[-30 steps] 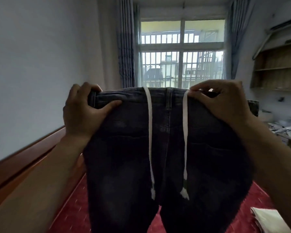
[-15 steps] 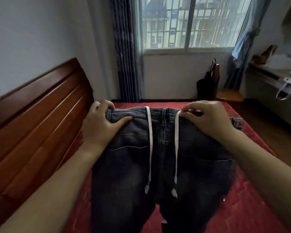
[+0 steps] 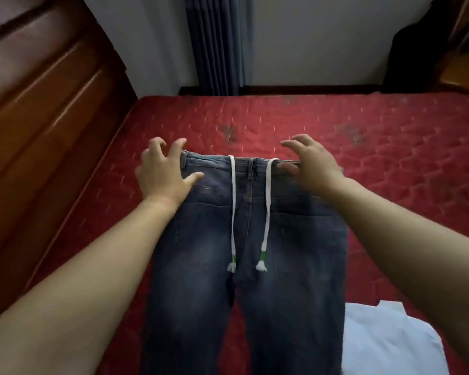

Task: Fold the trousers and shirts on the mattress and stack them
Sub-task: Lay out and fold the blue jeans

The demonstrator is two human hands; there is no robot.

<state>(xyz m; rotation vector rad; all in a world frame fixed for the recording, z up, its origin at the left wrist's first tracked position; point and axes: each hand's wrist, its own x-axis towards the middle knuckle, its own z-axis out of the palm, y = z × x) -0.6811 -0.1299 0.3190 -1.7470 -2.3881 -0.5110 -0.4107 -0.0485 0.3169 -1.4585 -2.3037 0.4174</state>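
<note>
Dark blue jeans (image 3: 209,239) lie flat on the red mattress (image 3: 363,163), waistband away from me, legs running toward me. Two white drawstrings (image 3: 267,212) with green-banded tips trail down the middle. My left hand (image 3: 163,171) hovers over the left end of the waistband, fingers spread, gripping nothing. My right hand (image 3: 309,161) is over the right end of the waistband, fingers spread too, thumb near the denim. A white garment (image 3: 390,342) lies on the mattress at the lower right, partly under my right forearm.
A dark wooden headboard (image 3: 44,104) runs along the left side of the mattress. Grey-blue curtains (image 3: 217,44) hang at the wall beyond the far edge. A dark bag (image 3: 412,55) and a wooden piece of furniture (image 3: 463,71) stand at the far right.
The jeans came down from being held up in the air and now lie on the mattress. Both hands have let go of the waistband and spread their fingers. The view tilted downward.
</note>
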